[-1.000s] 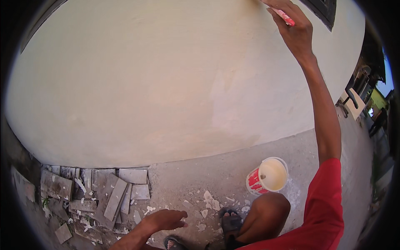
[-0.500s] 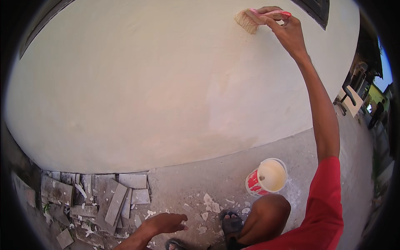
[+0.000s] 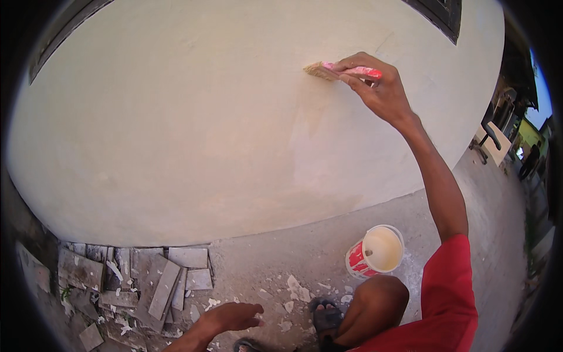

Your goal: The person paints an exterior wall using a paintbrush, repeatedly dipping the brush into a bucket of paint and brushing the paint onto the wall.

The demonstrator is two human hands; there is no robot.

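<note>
My right hand [image 3: 378,88] is closed round the red and pink handle of a wide paintbrush [image 3: 321,71]. Its pale bristles touch the cream-coloured wall [image 3: 205,129], right of the wall's middle, with the brush pointing left. Low in the picture, my left hand [image 3: 234,317] hangs over the ground with nothing in it, its fingers stretched loosely forward. A white and red bucket [image 3: 356,262] of cream paint stands on the concrete near my bent knee, below my right arm.
Broken tiles and boards [image 3: 132,281] lie piled at the lower left against the wall's foot. Paint flakes [image 3: 298,288] litter the concrete by my sandalled feet. Dark frames [image 3: 443,17] edge the wall at the top right and upper left. A chair [image 3: 489,135] stands at far right.
My right hand has brought the paintbrush down and to the left along the wall, and the bristles now point more to the left. My left hand stays almost in place.
</note>
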